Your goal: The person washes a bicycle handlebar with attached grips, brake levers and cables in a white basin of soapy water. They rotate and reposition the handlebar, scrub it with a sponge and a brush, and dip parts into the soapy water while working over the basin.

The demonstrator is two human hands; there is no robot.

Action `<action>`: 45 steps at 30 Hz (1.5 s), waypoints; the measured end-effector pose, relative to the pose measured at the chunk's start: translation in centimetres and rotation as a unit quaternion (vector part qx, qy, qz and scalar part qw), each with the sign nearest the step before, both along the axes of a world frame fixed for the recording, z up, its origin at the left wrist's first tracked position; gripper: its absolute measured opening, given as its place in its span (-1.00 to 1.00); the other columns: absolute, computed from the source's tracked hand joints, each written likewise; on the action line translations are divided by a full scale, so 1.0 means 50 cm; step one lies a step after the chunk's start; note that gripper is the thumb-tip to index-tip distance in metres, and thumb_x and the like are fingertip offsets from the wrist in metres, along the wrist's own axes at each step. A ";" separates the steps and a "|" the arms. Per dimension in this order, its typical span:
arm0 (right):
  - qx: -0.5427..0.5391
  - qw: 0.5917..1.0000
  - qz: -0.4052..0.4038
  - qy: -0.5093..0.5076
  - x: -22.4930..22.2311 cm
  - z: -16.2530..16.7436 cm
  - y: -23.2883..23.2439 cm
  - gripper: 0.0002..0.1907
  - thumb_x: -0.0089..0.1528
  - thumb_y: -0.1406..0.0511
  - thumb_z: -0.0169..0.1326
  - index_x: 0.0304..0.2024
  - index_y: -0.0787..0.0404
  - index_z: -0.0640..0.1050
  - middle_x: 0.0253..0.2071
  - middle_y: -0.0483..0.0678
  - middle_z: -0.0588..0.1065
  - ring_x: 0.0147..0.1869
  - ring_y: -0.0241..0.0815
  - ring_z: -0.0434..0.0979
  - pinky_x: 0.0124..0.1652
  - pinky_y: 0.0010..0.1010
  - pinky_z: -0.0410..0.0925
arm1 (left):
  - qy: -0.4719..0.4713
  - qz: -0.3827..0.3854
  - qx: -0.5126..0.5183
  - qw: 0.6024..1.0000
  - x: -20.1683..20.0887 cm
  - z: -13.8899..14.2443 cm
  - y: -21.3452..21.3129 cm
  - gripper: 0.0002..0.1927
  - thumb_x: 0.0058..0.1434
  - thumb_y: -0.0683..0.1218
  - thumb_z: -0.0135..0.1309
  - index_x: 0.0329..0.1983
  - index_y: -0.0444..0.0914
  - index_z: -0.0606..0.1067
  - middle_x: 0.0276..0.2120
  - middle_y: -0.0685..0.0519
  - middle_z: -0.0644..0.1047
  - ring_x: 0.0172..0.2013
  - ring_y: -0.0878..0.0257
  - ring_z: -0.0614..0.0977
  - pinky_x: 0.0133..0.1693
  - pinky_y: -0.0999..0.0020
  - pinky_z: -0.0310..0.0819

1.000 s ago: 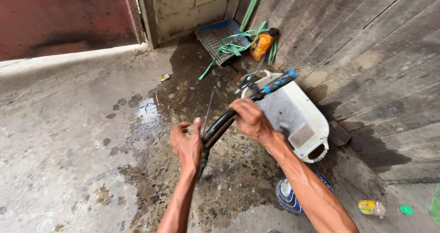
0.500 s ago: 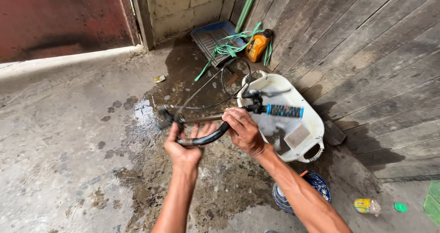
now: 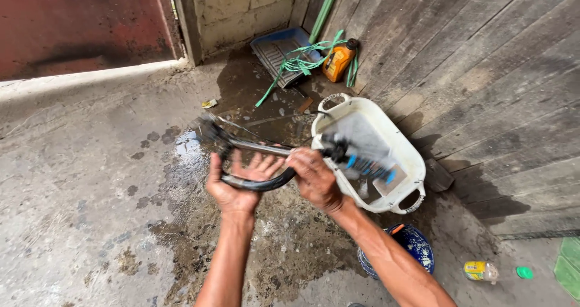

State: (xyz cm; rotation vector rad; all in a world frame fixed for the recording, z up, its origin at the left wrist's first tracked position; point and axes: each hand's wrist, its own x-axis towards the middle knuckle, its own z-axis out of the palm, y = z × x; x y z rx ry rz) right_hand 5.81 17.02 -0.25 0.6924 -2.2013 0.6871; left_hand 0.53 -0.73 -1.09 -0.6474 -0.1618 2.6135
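Note:
A bicycle handlebar [image 3: 254, 148] with a black and blue grip [image 3: 362, 162] hangs in the air over the wet concrete floor. My right hand [image 3: 314, 180] is closed around the bar near its middle. My left hand [image 3: 238, 183] cups a black curved part [image 3: 260, 184] under the bar, palm up with fingers spread around it. Thin cables trail from the bar's far end. The blue grip end points over a white plastic basin [image 3: 411, 156] to the right.
A blue bowl [image 3: 417, 249] sits on the floor under my right forearm. An orange bottle [image 3: 338, 59], a blue dustpan [image 3: 278, 50] and green cord lie by the wooden wall [image 3: 483, 53]. A small yellow bottle [image 3: 480, 271] and green cap lie at lower right.
The handlebar has swung round from upright to nearly level, its blue grip now over the basin. Both hands shifted along it, the left turning palm up.

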 end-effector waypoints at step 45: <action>-0.127 0.973 -0.157 -0.114 -0.004 -0.020 -0.073 -0.76 0.29 0.42 0.15 0.01 0.18 0.64 -0.21 -0.05 0.48 -0.34 -0.37 0.48 -0.50 -0.64 0.38 | 0.344 0.116 -0.199 0.910 -0.034 0.066 -0.092 -0.07 0.04 0.08 0.11 0.52 0.00 0.07 0.30 -0.24 0.32 0.26 -0.27 0.38 0.31 -0.58 0.08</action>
